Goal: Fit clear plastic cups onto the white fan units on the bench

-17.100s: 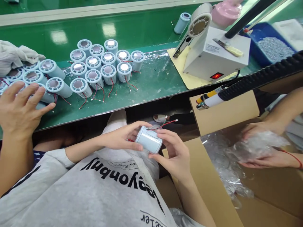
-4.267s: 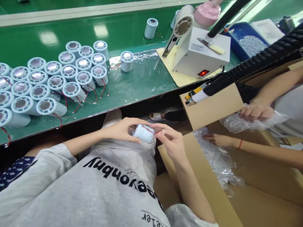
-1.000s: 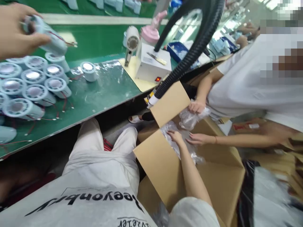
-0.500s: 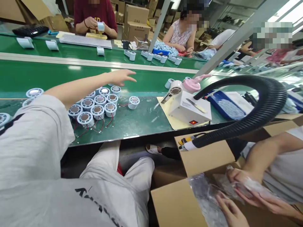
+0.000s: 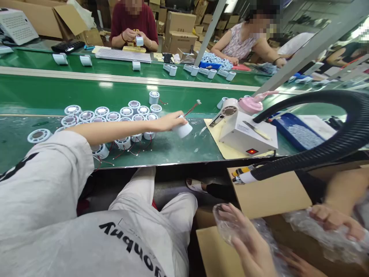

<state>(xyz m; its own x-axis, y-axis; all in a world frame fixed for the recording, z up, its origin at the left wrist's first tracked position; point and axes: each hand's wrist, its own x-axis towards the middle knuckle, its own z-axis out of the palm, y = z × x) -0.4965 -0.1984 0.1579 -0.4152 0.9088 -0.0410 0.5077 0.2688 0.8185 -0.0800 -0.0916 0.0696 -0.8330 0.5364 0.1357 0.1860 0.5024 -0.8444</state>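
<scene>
My left arm reaches out over the green bench, and my left hand (image 5: pixel 168 121) is closed on a pale cylinder (image 5: pixel 184 130) with a red wire sticking up from it. It holds this just right of a cluster of like cylinders (image 5: pixel 115 115) standing on the bench. Low at the bottom edge, my right hand (image 5: pixel 250 250) grips a clear plastic piece (image 5: pixel 226 225) above an open cardboard box (image 5: pixel 271 194).
A white machine (image 5: pixel 248 132) with a red light sits on yellow paper to the right, beside a blue tray (image 5: pixel 300 132). A black hose (image 5: pixel 331 146) arcs over the box. A co-worker's hand (image 5: pixel 334 221) presses plastic bags there. Other people sit across the far belt.
My left hand, open over the belt half a second ago, has come down right of the cluster and closed on a cylinder. My right hand has lifted a clear plastic piece.
</scene>
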